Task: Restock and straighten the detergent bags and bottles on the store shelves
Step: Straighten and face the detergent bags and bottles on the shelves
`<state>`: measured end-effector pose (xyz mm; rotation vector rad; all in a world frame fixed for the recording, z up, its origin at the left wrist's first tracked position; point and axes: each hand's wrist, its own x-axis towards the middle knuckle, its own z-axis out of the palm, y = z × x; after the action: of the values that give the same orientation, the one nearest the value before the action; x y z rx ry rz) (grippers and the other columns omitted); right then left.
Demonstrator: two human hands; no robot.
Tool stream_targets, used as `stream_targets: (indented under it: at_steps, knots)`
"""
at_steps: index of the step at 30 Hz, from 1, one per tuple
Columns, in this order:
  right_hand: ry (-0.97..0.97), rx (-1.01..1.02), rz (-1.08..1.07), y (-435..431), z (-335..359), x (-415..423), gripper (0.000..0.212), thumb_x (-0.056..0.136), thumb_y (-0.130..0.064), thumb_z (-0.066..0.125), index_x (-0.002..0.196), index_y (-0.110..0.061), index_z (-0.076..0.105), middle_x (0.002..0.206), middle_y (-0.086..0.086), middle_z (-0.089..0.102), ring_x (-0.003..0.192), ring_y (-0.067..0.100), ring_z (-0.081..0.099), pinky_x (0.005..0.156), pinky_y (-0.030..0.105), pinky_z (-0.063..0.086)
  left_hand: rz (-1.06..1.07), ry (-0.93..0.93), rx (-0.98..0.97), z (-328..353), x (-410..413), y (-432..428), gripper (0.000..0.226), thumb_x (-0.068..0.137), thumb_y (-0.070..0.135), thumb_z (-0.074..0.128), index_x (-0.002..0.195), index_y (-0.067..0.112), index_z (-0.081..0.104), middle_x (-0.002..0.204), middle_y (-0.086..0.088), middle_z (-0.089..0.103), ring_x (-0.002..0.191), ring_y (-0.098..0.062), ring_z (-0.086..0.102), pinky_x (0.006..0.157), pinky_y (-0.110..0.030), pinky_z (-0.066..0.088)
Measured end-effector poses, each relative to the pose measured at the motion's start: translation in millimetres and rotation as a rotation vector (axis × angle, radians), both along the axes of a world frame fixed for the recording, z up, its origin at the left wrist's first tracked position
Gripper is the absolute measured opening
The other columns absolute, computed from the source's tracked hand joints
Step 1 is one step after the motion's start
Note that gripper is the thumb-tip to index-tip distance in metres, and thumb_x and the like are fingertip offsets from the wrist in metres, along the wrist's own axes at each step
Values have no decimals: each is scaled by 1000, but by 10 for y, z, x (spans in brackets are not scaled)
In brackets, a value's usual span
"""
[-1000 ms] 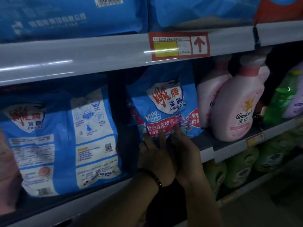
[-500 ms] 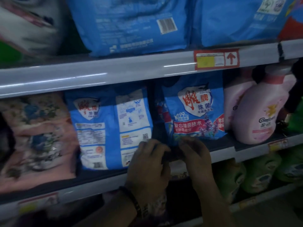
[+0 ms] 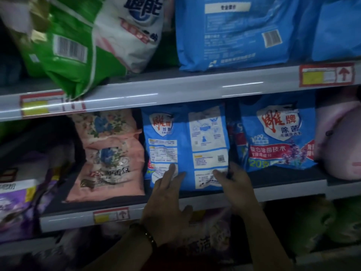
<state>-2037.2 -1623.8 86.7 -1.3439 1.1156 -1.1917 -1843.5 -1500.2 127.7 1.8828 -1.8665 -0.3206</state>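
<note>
A blue detergent bag (image 3: 185, 141) stands on the middle shelf (image 3: 283, 177) with its printed back side facing me. My left hand (image 3: 168, 200) lies flat against its lower left, fingers spread. My right hand (image 3: 234, 186) wraps the bag's lower right corner, thumb on the front and fingers behind the edge. To its right a second blue bag (image 3: 279, 137) of the same brand stands front side out. A pink floral bag (image 3: 111, 155) leans to the left of the held bag.
Pink softener bottles (image 3: 340, 141) stand at the far right of the shelf. Above, a green-and-white bag (image 3: 93, 42) overhangs the upper shelf edge beside large blue bags (image 3: 244, 30). Purple bags (image 3: 17, 202) sit lower left. Green bottles (image 3: 312, 220) fill the shelf below.
Both hands have moved left from the front-facing blue bag to the back-facing one and taken hold of its lower part. The view has swung left and upward.
</note>
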Motion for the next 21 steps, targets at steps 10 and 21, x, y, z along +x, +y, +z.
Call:
stream_targets:
  at_steps: [10, 21]
  knots:
    - [32, -286, -138, 570, 213, 287, 21, 88, -27, 81, 108, -29, 78, 103, -4, 76, 97, 10, 73, 84, 40, 62, 138, 546, 154, 223, -28, -83, 116, 58, 97, 59, 160, 49, 31, 170, 21, 13, 161, -5, -2, 132, -37, 10]
    - [317, -647, 99, 1588, 483, 834, 20, 83, -18, 73, 102, -20, 66, 94, -5, 50, 91, 20, 56, 77, 41, 51, 548, 720, -284, 410, 3, 260, 42, 82, 67, 61, 99, 29, 64, 87, -7, 71, 97, -42, 68, 89, -56, 60]
